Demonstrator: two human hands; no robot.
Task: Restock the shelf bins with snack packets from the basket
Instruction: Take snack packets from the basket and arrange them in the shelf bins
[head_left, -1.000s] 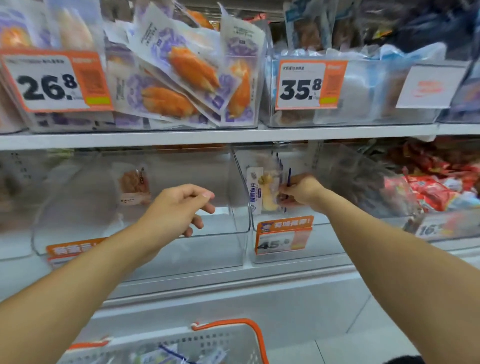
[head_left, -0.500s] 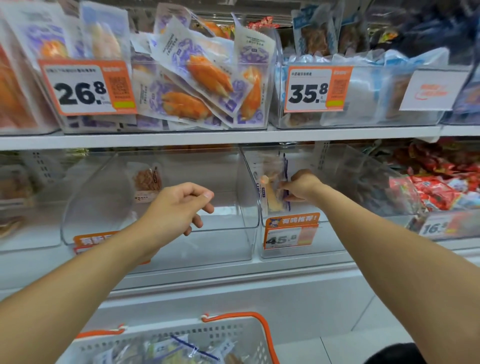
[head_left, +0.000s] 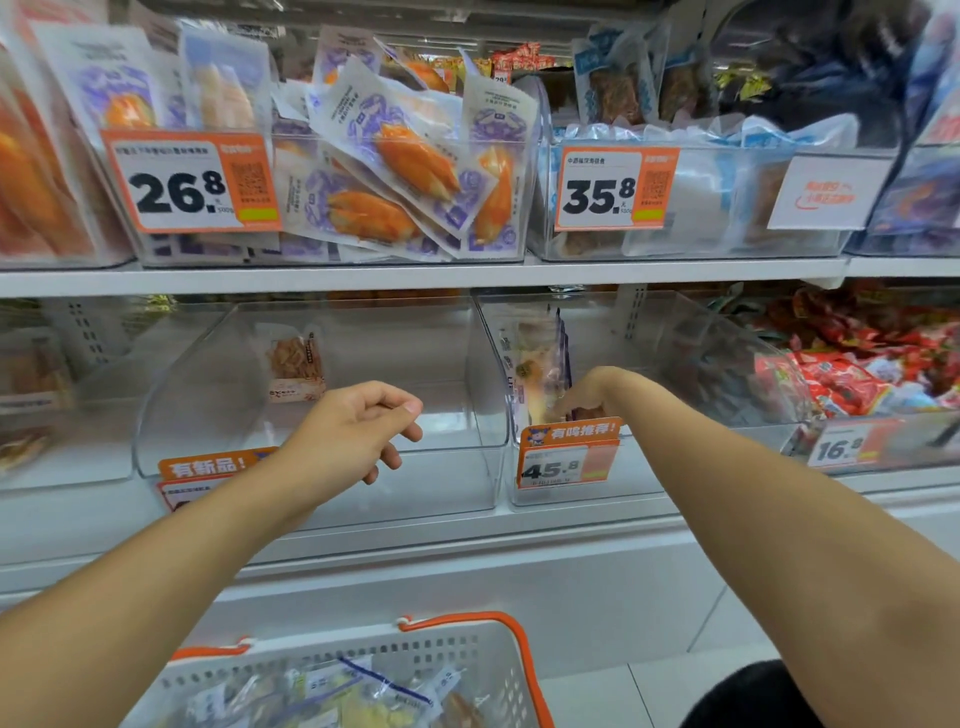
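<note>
Inside the clear bin (head_left: 597, 488), snack packet (head_left: 535, 374) just beside right hand (head_left: 584, 392), grip unclear; left hand (head_left: 353, 431) loosely curled, empty

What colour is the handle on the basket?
Orange. The basket's handle curves over its white rim, clearest at the bottom of the head view.

The fingers (head_left: 563, 410) of the right hand (head_left: 589, 395) are hidden behind the clear bin (head_left: 597, 483) wall and the orange 45.8 price tag (head_left: 569, 457), so it cannot be told if the standing packets (head_left: 537, 374) are held. The small print on that tag is too blurred to be read. Below the tag, the basket (head_left: 374, 660) is cut off by the bottom edge, and the packets inside it are blurred. Left of the tag, another orange tag (head_left: 202, 467) is partly covered by the left forearm. Far right of the tag, the red packets (head_left: 841, 379) are blurred.
</note>
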